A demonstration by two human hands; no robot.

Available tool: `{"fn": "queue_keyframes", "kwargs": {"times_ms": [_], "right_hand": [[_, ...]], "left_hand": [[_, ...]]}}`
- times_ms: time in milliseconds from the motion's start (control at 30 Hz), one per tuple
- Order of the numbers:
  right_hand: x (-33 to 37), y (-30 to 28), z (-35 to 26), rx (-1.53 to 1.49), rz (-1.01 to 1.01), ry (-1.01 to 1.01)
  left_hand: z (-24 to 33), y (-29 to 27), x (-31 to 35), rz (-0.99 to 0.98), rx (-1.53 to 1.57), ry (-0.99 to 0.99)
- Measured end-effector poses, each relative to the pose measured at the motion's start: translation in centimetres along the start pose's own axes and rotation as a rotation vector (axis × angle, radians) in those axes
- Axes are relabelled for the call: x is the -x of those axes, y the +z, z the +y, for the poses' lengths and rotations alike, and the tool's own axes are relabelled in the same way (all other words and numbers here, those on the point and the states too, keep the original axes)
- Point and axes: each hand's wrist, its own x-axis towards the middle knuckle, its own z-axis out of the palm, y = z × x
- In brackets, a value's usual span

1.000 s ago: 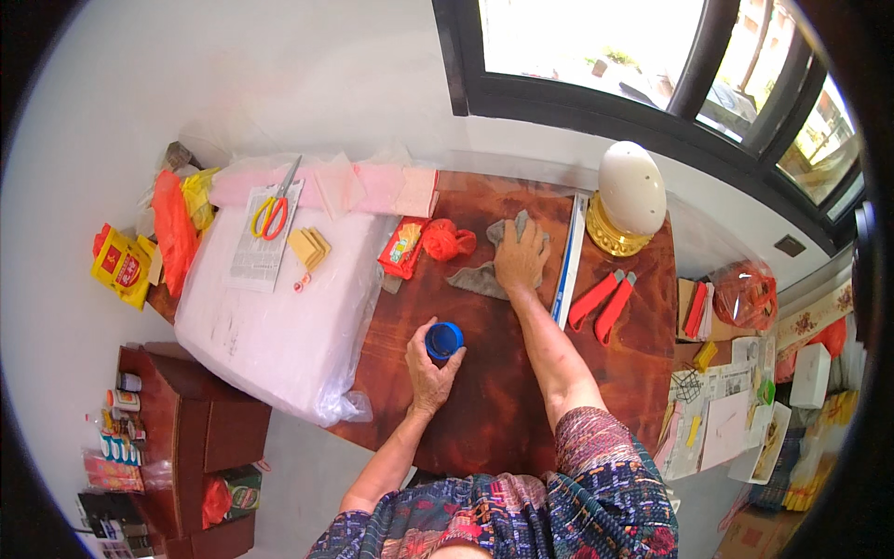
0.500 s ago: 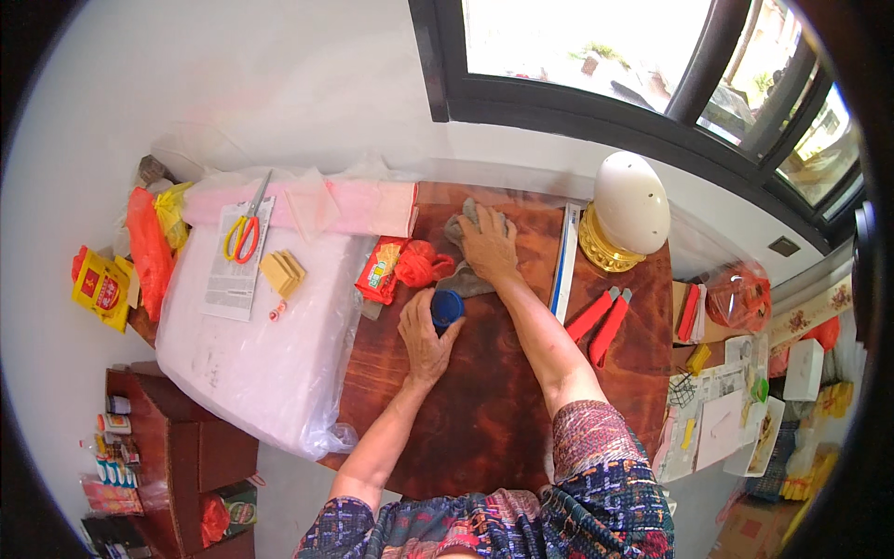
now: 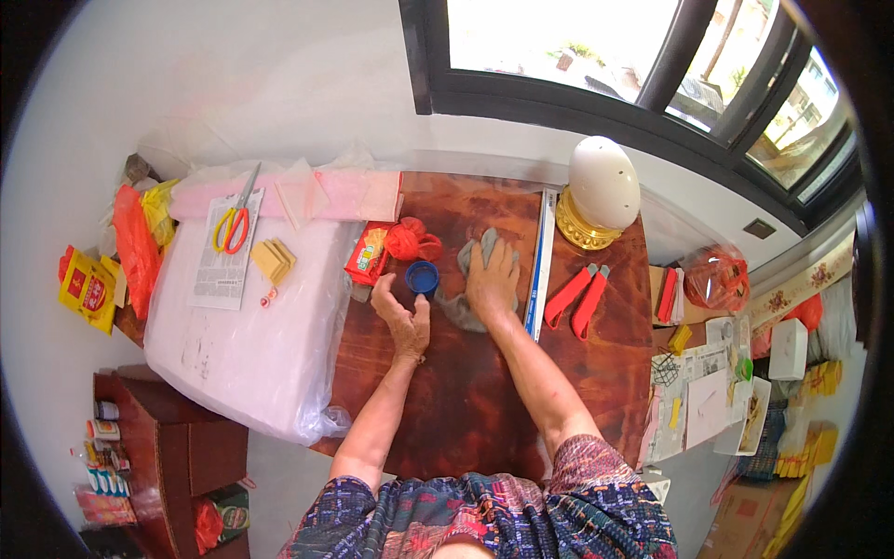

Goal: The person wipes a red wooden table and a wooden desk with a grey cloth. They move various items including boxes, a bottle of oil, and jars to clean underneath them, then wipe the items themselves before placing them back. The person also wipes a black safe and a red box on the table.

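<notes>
My left hand (image 3: 402, 321) is near the middle of the table, thumb and fingers apart. A small round blue cap or shallow tub (image 3: 422, 278), hollow side up, lies just beyond its fingers, close to the thumb tip. My right hand (image 3: 494, 284) presses palm-down on a crumpled grey cloth (image 3: 460, 312) to the right of it, fingers over the fabric; part of the cloth is hidden beneath. Behind the blue piece sit a red packet (image 3: 369, 252) and a crumpled red plastic bag (image 3: 413, 239).
Plastic-wrapped pale foam (image 3: 251, 359) covers the table's left side, bearing orange-and-yellow scissors (image 3: 237, 222) and tan blocks (image 3: 273, 261). On the right are a long white-and-blue box (image 3: 540, 265), red-handled tools (image 3: 577, 300) and a white egg-shaped ornament (image 3: 603, 184) on a gold base.
My right hand has drawn the grey cloth nearer to me. The blue piece sits slightly farther away, and my left hand's fingers have come off it. The whole view has shifted a little.
</notes>
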Motion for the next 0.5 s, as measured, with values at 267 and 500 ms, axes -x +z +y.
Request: {"fn": "queue_keyframes", "kwargs": {"times_ms": [267, 500], "right_hand": [[12.3, -8.3, -2.4, -0.155, -0.165, -0.319], [16.8, -13.2, 1.7, -0.179, -0.142, -0.219]], "left_hand": [[7.7, 1.4, -2.6, -0.338, -0.094, 0.147], [3.7, 9.4, -2.8, -0.691, -0.119, 0.168]]}}
